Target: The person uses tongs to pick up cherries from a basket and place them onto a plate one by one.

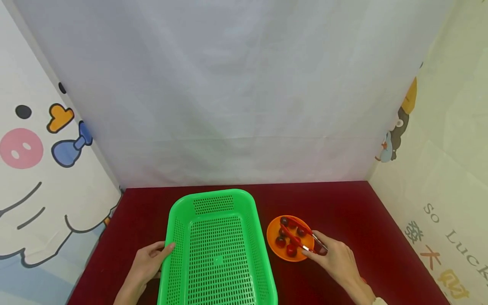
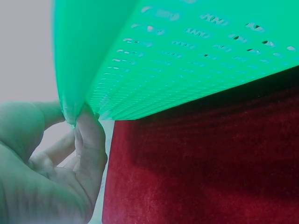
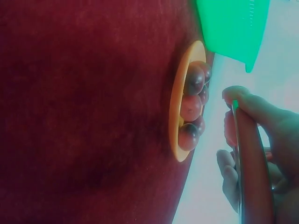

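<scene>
My left hand (image 1: 146, 264) pinches the left rim of a large green perforated basket (image 1: 164, 271), thumb over the edge and fingers beneath. The left wrist view shows the basket's perforated outer surface (image 2: 187, 51) from below, above the red cloth. My right hand (image 1: 335, 256) holds tongs with red arms (image 1: 291, 235) and metal parts near the fingers. Their tips are spread over an orange plate (image 1: 275, 250) right of the basket. Several small round dark-red fruits (image 1: 291, 250), like cherry tomatoes, lie on the plate. In the right wrist view the tongs (image 3: 254, 168) lie along the palm.
Dark red cloth (image 1: 324, 203) covers the table. A pale curtain (image 1: 244, 106) rises behind it, with printed sheets at the left (image 1: 42, 203) and right (image 1: 450, 190). A small red thing (image 1: 364, 280) shows beside the right wrist, mostly hidden.
</scene>
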A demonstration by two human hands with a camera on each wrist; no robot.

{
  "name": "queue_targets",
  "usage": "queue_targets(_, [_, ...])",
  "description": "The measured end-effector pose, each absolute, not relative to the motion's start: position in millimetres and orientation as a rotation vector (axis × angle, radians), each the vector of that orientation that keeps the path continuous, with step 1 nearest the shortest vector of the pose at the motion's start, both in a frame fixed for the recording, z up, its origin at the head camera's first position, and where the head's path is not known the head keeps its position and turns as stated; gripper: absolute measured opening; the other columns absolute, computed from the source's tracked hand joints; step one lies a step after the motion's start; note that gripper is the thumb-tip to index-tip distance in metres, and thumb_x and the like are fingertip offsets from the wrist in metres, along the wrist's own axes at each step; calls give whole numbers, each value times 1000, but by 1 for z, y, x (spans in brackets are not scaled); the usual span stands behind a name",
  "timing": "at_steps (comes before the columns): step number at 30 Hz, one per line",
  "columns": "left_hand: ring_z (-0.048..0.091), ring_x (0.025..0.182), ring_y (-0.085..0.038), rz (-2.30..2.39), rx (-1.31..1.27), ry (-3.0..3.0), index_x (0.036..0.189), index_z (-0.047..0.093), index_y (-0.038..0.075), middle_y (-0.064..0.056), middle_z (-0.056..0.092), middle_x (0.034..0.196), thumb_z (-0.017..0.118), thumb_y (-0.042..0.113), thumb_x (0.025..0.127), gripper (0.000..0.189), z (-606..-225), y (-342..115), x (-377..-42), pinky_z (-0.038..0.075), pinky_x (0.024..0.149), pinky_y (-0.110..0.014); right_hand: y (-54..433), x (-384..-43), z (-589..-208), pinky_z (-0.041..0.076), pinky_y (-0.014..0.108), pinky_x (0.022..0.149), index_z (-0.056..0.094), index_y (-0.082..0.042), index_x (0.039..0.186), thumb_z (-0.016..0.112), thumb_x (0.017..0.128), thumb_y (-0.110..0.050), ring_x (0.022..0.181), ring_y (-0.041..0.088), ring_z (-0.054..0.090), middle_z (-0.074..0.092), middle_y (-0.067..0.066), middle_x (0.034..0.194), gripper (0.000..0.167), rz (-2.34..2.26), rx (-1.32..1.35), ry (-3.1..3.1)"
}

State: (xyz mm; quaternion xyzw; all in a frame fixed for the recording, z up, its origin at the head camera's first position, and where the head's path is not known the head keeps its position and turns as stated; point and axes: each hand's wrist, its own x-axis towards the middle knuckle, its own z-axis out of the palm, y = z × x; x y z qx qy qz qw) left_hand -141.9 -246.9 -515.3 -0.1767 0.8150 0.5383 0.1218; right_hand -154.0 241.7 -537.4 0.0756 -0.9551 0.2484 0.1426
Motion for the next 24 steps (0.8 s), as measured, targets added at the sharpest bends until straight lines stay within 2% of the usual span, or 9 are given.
queue_targets(8, [58,79,-19,1570,-515,2381,149,45,-6,-14,65,111,65,44,101,72,-515,-247,-142,58,67,-36,250,-152,-534,35,22,50,75,-7,122,95,73,-38,56,6,40,48,-13,61,61,669,205,-2814])
queue_targets(16, [63,84,-18,1576,-521,2370,149,47,-5,-10,68,106,65,46,101,72,-517,-248,-141,59,69,-37,254,-150,-528,34,23,49,75,-7,119,95,73,-38,55,6,40,55,-10,64,59,666,221,-2869])
queue_targets(24, [57,75,-19,1580,-524,2365,149,48,-3,-6,69,100,65,46,101,71,-519,-248,-143,55,66,-36,256,-152,-518,36,24,49,75,-6,119,93,75,-40,54,10,40,52,-9,62,58,692,208,-2967])
